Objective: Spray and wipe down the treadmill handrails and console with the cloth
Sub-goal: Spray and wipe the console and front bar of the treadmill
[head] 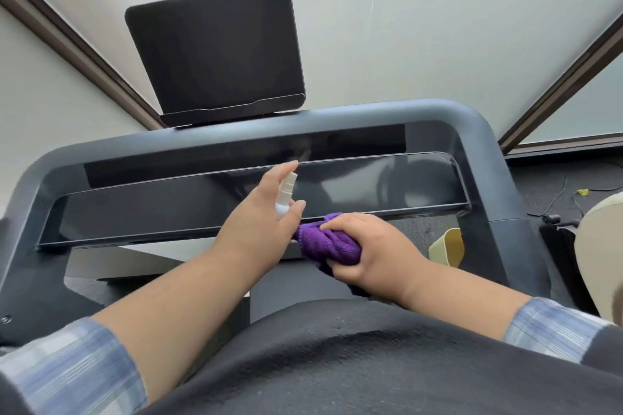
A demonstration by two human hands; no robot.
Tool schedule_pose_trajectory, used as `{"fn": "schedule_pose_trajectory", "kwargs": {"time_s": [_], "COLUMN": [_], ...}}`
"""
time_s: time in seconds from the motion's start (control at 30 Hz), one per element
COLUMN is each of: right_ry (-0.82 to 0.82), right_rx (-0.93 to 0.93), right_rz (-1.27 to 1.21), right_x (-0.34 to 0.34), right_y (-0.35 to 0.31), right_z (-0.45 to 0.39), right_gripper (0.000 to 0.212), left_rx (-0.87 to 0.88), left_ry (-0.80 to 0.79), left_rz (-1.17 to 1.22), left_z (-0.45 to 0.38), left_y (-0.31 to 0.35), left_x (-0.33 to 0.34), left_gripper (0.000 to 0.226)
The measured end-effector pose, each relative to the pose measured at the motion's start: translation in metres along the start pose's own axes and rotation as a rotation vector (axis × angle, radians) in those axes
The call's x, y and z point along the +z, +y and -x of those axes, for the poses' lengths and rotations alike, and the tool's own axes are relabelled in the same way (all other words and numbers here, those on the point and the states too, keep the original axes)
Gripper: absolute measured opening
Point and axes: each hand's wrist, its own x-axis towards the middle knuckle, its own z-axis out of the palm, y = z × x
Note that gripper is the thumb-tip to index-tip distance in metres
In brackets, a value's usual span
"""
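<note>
The treadmill's glossy black console panel point(371, 184) runs across the middle of the view inside a grey frame and handrail point(482, 131). A dark screen point(215, 50) stands above it. My left hand point(259, 226) grips a small white spray bottle point(286, 194), index finger raised over its nozzle, which points at the console. Just to the right, my right hand point(367, 246) holds a bunched purple cloth point(328, 241) against the console's lower edge. The two hands nearly touch.
A pale yellow cup point(448, 246) sits below the console on the right. Cables point(559, 195) lie on the dark carpet at right, beside a beige rounded object point(600, 256). Frosted window panes with dark frames point(84, 50) rise behind the treadmill.
</note>
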Motion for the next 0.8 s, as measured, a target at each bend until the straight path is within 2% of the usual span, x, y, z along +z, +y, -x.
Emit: {"fn": "schedule_pose_trajectory", "kwargs": {"time_s": [0.13, 0.3, 0.63, 0.8], "right_ry": [-0.034, -0.05, -0.163, -0.145], "right_rx": [0.026, 0.031, 0.048, 0.067], "right_rz": [0.008, -0.008, -0.017, -0.033], "right_x": [-0.004, -0.008, -0.013, -0.015], "right_y": [0.002, 0.002, 0.0, 0.006], "right_z": [0.005, 0.01, 0.009, 0.012], "right_gripper": [0.049, 0.051, 0.053, 0.049], "left_rx": [-0.019, -0.041, -0.038, -0.035], "left_ry": [-0.135, -0.176, -0.144, -0.092], "left_rz": [-0.257, -0.439, -0.484, -0.477], "left_z": [-0.028, -0.046, -0.06, -0.054], "left_y": [0.003, -0.006, -0.012, -0.026], "left_x": [0.008, 0.009, 0.021, 0.01], "left_gripper": [0.051, 0.049, 0.036, 0.045]}}
